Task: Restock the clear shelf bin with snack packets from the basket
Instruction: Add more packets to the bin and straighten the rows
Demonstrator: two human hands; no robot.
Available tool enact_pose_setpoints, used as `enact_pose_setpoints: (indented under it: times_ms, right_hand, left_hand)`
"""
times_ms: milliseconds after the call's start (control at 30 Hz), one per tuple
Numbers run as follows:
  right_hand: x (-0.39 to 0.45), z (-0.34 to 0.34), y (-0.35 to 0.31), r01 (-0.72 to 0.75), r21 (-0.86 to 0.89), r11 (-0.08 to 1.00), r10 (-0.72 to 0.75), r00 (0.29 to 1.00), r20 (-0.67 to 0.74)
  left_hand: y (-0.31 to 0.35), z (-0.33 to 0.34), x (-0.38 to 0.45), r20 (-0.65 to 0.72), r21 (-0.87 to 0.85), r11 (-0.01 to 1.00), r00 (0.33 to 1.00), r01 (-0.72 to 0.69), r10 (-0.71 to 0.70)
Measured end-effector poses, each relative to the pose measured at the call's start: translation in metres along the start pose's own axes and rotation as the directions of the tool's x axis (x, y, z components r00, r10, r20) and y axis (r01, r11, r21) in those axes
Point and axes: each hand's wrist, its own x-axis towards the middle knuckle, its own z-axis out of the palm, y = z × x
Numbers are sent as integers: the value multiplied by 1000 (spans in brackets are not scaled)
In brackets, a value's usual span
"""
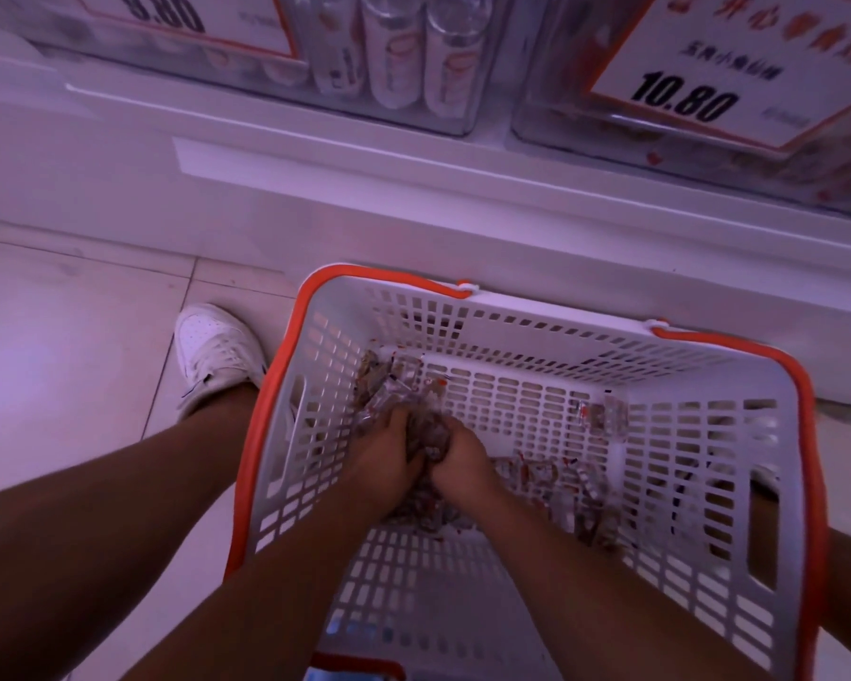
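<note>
The basket [551, 336], white lattice with an orange rim, stands on pale floor tiles [70, 346] just in front of a white shelf [413, 189]. Inside it, the left hand [389, 454] and right hand [463, 457] meet, fingers curled round a heap of packets [426, 430]; loose packets lie along the basket's near-right floor. Above the basket, clear bins [463, 125] sit on the shelf, a 10.80 price card [708, 81] fronting the right one. A white shoe [217, 351] stands left of the basket.
</note>
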Motion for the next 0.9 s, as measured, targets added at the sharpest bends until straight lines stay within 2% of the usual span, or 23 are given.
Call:
enact_pose_setpoints:
  times_ms: [33,100,267,333,433,533,667,700,767,833,900]
  right_hand:
    - [-1,0,4,-21,37,999,21,1000,-1]
    - [-1,-6,10,-35,-33,999,36,999,25]
    - [-10,6,4,-74,13,997,73,994,80]
    - [-18,16,2,-60,-23,998,62,994,94]
    - [-30,27,8,1,-109,994,11,994,107]
    - [-35,25,13,35,-106,994,-21,991,133]
    - [-27,-5,22,-77,60,995,74,996,52]
    - [-24,-17,24,-97,141,985,93,995,33]
    - [-17,-46,23,-124,301,946,120,992,30]
    - [-16,-77,16,-151,391,908,121,988,99]
    - [-20,-107,-1,-137,484,864,52,981,186]
  left_hand:
    - [2,1,3,14,14,1000,1000,-14,14]
    - [2,0,8,54,38,998,997,-54,51]
    - [-3,-12,9,78,-155,988,997,-1,13]
    - [-7,-14,3,92,-94,995,995,-30,39]
    - [-18,-8,-9,191,142,980,975,-137,109]
    - [-21,3,-17,207,139,987,977,-78,48]
    - [-26,6,-18,199,155,981,976,-114,82]
    - [-26,5,-18,191,102,987,976,-123,102]
    - [-20,-3,-14,178,-142,989,981,-45,71]
    - [-1,-19,-3,175,-380,922,984,74,-7]
    - [28,-44,8,183,-525,837,981,155,-67]
